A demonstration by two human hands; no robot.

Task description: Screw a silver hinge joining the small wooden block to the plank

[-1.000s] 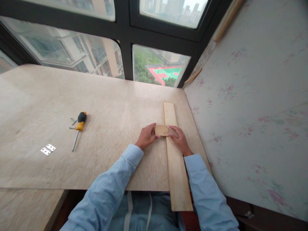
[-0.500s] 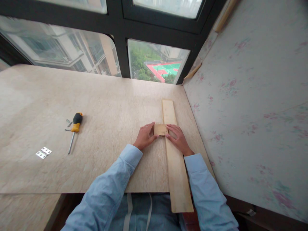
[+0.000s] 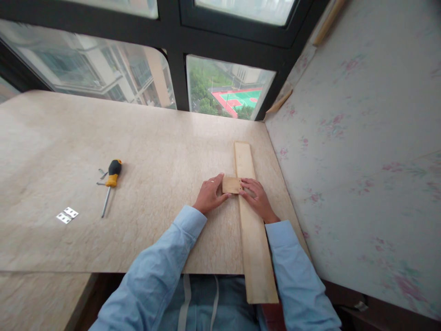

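A long pale wooden plank (image 3: 254,239) lies along the right side of the marble-look tabletop (image 3: 144,151), its near end hanging over the table's front edge. A small wooden block (image 3: 231,185) lies against the plank's left edge. My left hand (image 3: 209,196) grips the block's left end with thumb and fingers. My right hand (image 3: 257,198) rests on the plank with its fingertips pressed on the block's right end. Both arms wear light blue sleeves.
A screwdriver with a yellow and black handle (image 3: 110,181) lies at the left, with a few screws (image 3: 102,175) beside its handle. A small metal hinge (image 3: 67,214) lies nearer the left front. A flowered wall (image 3: 358,147) bounds the right; windows stand behind the table.
Only the camera shifted slightly; both hands stay on the small block and plank in the same place.
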